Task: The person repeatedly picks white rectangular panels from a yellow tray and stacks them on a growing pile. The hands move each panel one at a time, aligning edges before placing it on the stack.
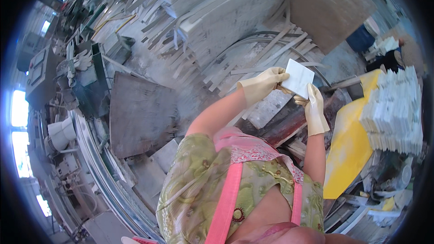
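Note:
A white square tile with a smooth, stone-like face is held up in front of me, tilted. My left hand, in a cream rubber glove, pinches its left side, thumb on the face and fingers underneath. At the lower right edge, my right hand in a matching glove closes on the same tile. To the right of my right hand, tall stacks of thin white tiles stand beside a yellow board.
Thick stone slabs lean ahead, with loose stone strips on the floor before them. Brown boards stand at left and far right. A control box and long metal rail line the left. A blue barrel stands far right.

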Motion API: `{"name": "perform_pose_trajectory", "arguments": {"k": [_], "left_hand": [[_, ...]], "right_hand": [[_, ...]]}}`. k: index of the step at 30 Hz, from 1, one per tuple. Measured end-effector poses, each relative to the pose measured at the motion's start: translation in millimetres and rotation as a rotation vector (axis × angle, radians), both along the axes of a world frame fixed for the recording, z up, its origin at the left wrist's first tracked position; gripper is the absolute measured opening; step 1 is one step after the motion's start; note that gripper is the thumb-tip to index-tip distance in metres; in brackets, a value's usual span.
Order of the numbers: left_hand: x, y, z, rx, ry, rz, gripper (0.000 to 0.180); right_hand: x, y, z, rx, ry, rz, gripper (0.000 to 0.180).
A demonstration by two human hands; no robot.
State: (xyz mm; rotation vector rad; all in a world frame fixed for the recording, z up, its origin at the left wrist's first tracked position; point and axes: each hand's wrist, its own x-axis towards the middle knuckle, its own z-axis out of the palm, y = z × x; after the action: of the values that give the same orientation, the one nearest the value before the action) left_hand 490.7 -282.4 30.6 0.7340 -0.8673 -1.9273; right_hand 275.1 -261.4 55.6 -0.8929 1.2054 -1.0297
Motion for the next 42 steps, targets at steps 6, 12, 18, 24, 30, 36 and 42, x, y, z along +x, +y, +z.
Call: {"name": "perform_pose_trajectory", "arguments": {"k": [6,12,18,24,30,36,42], "left_hand": [[83,-37,15,0.109,-0.237,0.313,0.036],[293,-118,74,0.063,-0.131,0.977,0.038],[465,-173,83,-0.247,-0.729,1.154,0.025],[486,-215,75,-0.1,-0.634,1.132,0.018],[459,-225,93,0.16,-0.423,1.21,0.022],[462,-238,102,0.261,-1.625,0.956,0.028],[460,-246,117,0.151,-2.358,0.698,0.028]], "right_hand": [[46,-32,0,0.055,0.022,0.148,0.044],[9,-28,-16,0.107,0.028,0.086,0.041],[-30,6,-42,0.227,-0.044,-0.078,0.04],[-37,8,-41,0.282,0.023,-0.122,0.043],[-39,3,-47,0.315,0.043,-0.116,0.043],[-47,9,-66,0.336,0.002,-0.092,0.046],[-49,12,-69,0.363,-0.012,-0.089,0.042]]}}
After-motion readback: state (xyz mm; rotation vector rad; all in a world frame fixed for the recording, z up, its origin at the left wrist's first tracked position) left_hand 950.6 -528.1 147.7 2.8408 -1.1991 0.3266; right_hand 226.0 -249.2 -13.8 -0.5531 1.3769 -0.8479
